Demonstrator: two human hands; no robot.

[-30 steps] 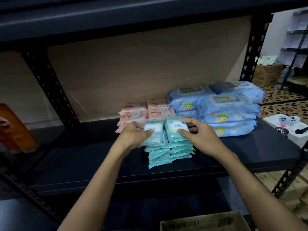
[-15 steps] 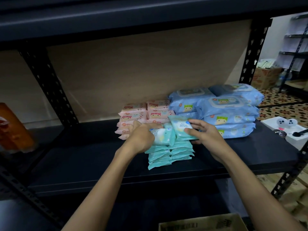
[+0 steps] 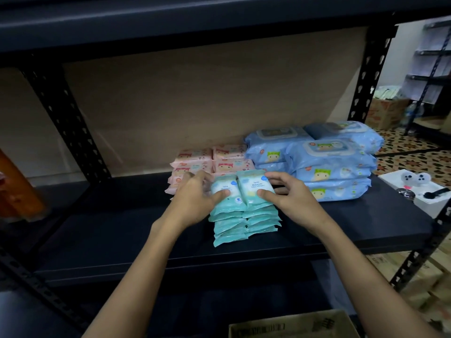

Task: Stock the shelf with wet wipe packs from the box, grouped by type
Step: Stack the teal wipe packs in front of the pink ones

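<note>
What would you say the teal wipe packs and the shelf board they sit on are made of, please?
The teal wipe packs look like thin, soft plastic film with a slight sheen: the edges are crimped and the wrappers crinkle. The shelf board looks like a rigid panel with a matt black finish, whether painted metal or coated wood I cannot tell.

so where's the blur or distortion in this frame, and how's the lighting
Head view: dim under the shelf, teal packs sharp and readable, blue packs slightly glossy; edges smear, the orange object and cardboard box blurred; wide-angle bends the uprights.
</note>
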